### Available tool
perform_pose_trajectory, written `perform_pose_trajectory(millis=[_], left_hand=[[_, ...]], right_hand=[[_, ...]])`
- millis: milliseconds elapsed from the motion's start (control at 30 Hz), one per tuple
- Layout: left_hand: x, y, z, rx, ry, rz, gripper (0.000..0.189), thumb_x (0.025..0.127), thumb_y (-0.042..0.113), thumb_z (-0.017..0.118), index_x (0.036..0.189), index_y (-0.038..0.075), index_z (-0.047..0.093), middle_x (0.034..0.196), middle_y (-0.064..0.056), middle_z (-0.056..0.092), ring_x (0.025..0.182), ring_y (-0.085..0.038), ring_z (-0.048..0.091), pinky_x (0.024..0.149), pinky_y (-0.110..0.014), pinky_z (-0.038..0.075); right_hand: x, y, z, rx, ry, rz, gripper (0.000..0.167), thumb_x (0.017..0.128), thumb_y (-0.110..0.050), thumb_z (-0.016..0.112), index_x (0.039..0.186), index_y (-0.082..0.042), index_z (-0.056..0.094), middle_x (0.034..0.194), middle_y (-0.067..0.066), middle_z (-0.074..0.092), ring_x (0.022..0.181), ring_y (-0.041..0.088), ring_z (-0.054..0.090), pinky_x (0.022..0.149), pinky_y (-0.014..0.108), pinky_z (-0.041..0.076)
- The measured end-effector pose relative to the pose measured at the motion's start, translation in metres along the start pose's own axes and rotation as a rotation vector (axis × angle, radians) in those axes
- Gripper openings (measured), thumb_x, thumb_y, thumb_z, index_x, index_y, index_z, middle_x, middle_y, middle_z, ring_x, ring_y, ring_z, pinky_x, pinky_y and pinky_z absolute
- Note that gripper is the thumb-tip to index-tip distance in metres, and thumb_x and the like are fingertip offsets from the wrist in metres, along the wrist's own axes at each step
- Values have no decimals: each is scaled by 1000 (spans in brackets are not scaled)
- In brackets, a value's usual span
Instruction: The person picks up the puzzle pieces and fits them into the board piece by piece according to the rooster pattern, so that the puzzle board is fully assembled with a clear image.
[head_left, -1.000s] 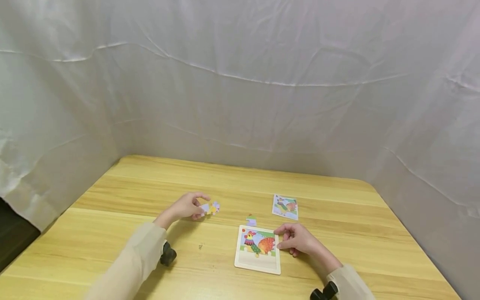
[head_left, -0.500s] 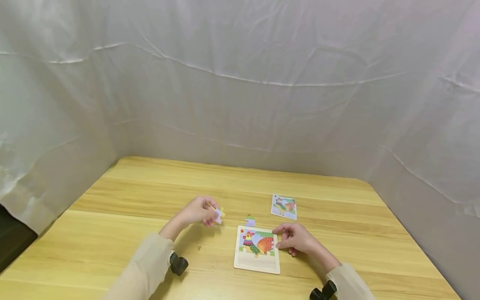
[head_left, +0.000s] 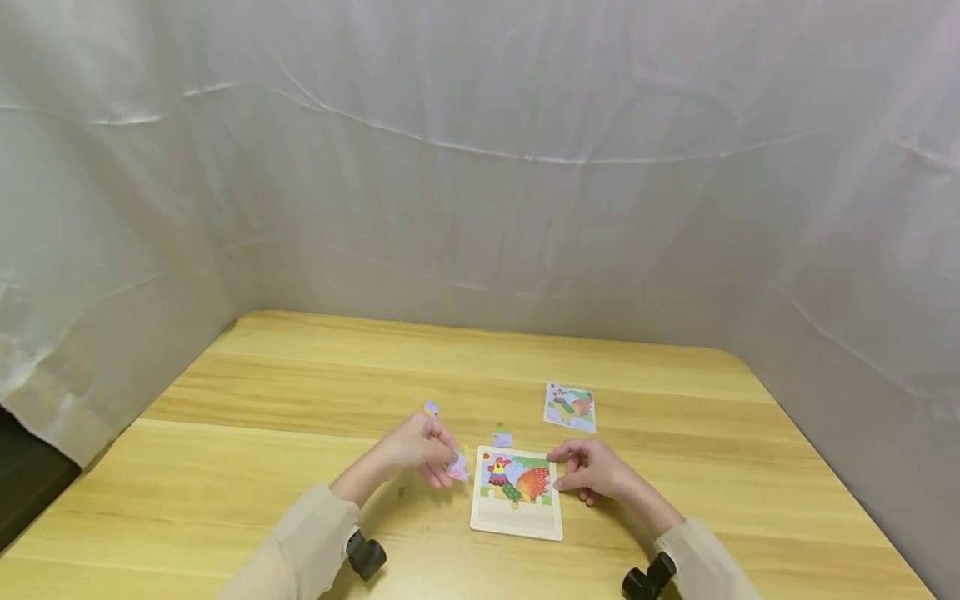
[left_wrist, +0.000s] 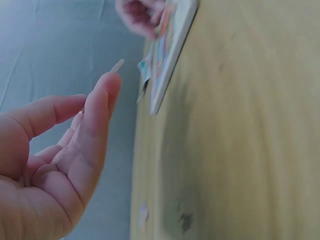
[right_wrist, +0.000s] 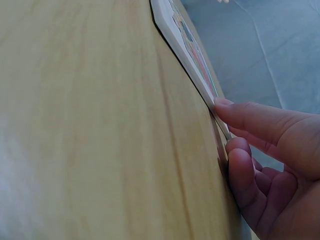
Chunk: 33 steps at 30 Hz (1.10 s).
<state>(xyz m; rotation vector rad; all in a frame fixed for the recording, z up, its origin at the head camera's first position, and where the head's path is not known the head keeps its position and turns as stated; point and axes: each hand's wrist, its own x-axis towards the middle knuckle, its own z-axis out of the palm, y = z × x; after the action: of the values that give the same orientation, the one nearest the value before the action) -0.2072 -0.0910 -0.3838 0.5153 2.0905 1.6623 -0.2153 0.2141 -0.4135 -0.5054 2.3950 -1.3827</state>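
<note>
In the head view my left hand (head_left: 417,446) pinches a jigsaw piece (head_left: 459,467), lilac with a bit of yellow, just left of the puzzle tray. Seen edge-on in the left wrist view, the piece (left_wrist: 117,65) juts past the fingertips, above the table. The square, pale-framed puzzle tray (head_left: 516,521) bears a partly assembled rooster picture; its near strip is bare. My right hand (head_left: 596,472) holds the tray's right edge, thumb against the side and fingers curled, as the right wrist view also shows.
One loose piece (head_left: 502,436), green and lilac, lies just behind the tray. Another small lilac piece (head_left: 431,407) lies beyond my left hand. A rooster picture card (head_left: 570,407) is at the back right. Pale curtains (head_left: 480,208) surround the wooden table (head_left: 300,383).
My left hand has picked up a piece from the small group at left and carried it rightward and nearer, close to the tray. The right hand stays at the tray's edge.
</note>
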Motion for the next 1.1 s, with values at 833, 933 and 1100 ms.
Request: perform_pose_trajectory(millis=[833, 933, 1100], left_hand=[[-24, 1, 22, 135, -23, -112, 4, 77, -5, 63, 75, -8, 61, 61, -14, 61, 49, -22, 60, 48, -31, 51], [-25, 0, 23, 193, -23, -105, 5, 76, -5, 65, 72, -6, 61, 60, -11, 61, 47, -20, 59, 46, -30, 50], [-27, -1, 24, 337, 2, -58, 11, 72, -4, 69, 66, -1, 60, 55, -6, 59, 42, -14, 54, 42, -27, 48]], right_hand=[[14, -19, 24, -22, -24, 7, 33, 72, -4, 72, 103, 3, 61, 62, 4, 50, 40, 8, 42, 36, 20, 38], [13, -19, 26, -22, -23, 10, 33, 72, -4, 72, 102, 2, 61, 62, 4, 50, 40, 8, 42, 36, 20, 38], [12, -19, 27, -17, -23, 16, 33, 72, -5, 73, 102, 2, 61, 62, 4, 50, 40, 8, 42, 36, 20, 38]])
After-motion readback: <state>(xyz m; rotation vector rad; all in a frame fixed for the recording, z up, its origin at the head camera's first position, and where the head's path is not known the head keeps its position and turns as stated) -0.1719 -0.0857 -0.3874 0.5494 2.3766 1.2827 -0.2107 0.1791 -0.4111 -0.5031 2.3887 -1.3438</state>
